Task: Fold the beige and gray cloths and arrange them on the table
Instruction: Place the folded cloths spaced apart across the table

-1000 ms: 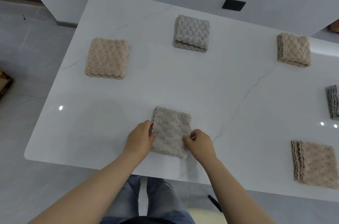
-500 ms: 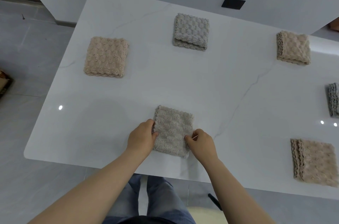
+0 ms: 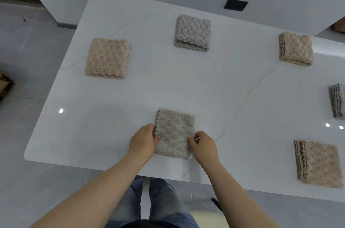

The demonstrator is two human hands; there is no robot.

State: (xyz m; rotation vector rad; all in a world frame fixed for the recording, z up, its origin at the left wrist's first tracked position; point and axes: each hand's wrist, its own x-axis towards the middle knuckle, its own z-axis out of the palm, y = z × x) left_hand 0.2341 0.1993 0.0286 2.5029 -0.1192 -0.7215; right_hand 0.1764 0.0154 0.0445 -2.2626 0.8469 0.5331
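Bright, even light, sharp focus. Small glare dots on table near its left and right edges. Wide-angle bowing.

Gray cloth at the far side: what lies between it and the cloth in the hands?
Only a bare stretch of the white table lies between the far gray cloth and the held cloth, as the head view shows.

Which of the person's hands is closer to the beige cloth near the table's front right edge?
The right hand. It pinches the right edge of the nearest gray cloth, on the side facing that beige cloth; the left hand grips the opposite edge, farther away.
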